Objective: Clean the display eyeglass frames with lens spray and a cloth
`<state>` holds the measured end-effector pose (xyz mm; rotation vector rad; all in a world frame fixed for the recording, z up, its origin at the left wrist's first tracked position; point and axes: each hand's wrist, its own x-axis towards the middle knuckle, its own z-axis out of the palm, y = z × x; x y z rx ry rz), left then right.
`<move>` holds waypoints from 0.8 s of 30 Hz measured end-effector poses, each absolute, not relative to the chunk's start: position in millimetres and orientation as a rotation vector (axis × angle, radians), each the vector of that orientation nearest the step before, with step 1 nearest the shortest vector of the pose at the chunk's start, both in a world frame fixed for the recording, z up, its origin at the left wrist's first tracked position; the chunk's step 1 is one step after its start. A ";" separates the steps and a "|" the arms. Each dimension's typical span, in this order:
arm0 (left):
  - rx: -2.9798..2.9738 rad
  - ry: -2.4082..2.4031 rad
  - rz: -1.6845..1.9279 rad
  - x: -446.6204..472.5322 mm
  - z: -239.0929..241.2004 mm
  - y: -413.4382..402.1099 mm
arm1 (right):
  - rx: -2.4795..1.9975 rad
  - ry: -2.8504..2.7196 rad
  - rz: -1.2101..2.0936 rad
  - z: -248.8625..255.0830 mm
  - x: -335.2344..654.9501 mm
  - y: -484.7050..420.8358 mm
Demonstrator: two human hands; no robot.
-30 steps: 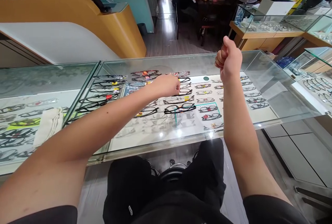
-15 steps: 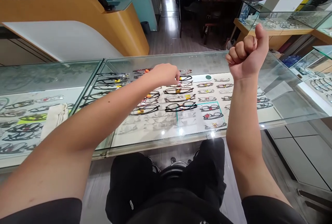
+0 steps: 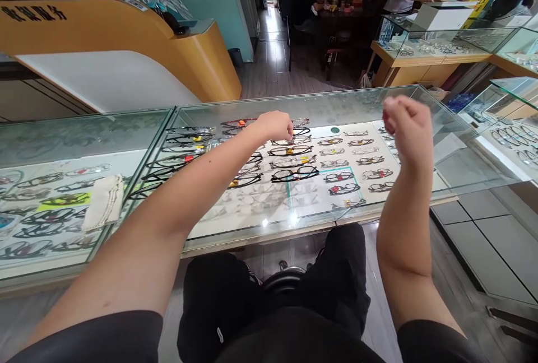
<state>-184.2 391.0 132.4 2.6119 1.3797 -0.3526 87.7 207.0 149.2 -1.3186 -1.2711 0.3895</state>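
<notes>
My left hand (image 3: 274, 125) reaches far out among the rows of eyeglass frames (image 3: 294, 153) laid on the white shelf of the glass display case (image 3: 319, 99). Its fingertips are pinched down on a dark frame with an orange tag (image 3: 290, 140) in a middle row. My right hand (image 3: 407, 123) is raised above the right part of the case, curled into a fist, slightly blurred, with nothing showing in it. A black-rimmed pair (image 3: 295, 173) lies just nearer to me than my left hand.
A second case with more frames and a folded cloth (image 3: 103, 201) stands to the left. An orange counter (image 3: 126, 38) lies beyond. More glass cases (image 3: 445, 43) stand at the right; two people are at the back. My knees in black trousers (image 3: 277, 290) are under the case edge.
My right fist has dropped lower and turned, its thumb no longer pointing up. My left hand stays pinched at the same row of frames. The view has shifted slightly.
</notes>
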 end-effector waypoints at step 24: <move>1.638 1.065 1.062 -374.1 140.1 286.4 | -2.481 -1.623 0.152 63.3 122.8 254.4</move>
